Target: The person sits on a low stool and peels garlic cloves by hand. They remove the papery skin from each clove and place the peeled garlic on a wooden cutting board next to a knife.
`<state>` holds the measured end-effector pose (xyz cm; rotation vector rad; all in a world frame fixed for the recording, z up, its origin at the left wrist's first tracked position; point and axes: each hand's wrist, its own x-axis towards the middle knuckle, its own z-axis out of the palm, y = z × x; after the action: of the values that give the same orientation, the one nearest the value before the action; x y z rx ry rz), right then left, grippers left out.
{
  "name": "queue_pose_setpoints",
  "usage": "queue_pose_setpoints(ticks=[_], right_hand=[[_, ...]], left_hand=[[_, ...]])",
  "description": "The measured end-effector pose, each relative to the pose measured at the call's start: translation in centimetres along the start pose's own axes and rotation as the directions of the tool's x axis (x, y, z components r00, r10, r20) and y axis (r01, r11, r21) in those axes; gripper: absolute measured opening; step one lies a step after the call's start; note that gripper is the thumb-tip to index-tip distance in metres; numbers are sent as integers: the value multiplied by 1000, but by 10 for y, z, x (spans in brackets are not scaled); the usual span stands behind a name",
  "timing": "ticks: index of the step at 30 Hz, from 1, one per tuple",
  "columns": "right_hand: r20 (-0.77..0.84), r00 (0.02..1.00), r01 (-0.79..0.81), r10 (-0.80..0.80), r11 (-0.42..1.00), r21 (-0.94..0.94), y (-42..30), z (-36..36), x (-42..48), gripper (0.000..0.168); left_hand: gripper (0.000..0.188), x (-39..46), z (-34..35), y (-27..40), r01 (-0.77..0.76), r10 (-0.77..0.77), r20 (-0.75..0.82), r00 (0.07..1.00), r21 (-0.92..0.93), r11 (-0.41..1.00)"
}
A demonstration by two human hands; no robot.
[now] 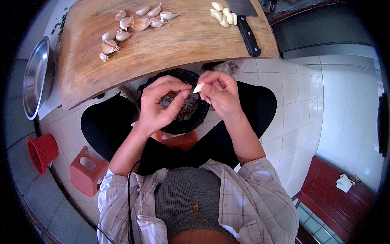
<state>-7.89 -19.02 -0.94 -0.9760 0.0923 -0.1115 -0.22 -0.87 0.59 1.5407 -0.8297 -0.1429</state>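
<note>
My right hand [220, 93] pinches a pale, peeled garlic clove [199, 88] between thumb and fingers. Just left of it, my left hand [163, 100] has its thumb and forefinger close together; whether a bit of skin is between them I cannot tell. Both hands are above a black-lined bin [195, 122] with garlic skins inside. Unpeeled garlic cloves [141, 24] lie scattered on the left part of a wooden cutting board [182, 39]. Several peeled cloves [225, 19] sit in a pile at the board's right, beside a black-handled kitchen knife [249, 35].
A steel basin [38, 77] stands left of the board, near chopped green pieces [62, 23]. On the floor at left are a red bucket [44, 152] and a plastic stool [88, 172]. A dark red wooden surface [332, 195] at lower right holds crumpled white paper [344, 183].
</note>
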Motion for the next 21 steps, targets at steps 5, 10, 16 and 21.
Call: queue_pose_setpoints(ticks=[5,10,16,21], right_hand=[[2,1000,1,-1,999,-51,-1,3,0,10],[11,1000,20,-19,996,-85,-1,5,0,9],[34,999,40,-36,992,-121,0,7,2,9],[52,998,-12,20,989,-145,-2,8,0,13]], left_hand=[[13,-1,-2,0,53,-52,38,998,-38,998],[11,-1,-2,4,10,-10,37,999,4,1000],[13,-3,-1,2,-180,179,24,984,208,961],[12,0,-1,3,-179,183,-9,983,180,967]])
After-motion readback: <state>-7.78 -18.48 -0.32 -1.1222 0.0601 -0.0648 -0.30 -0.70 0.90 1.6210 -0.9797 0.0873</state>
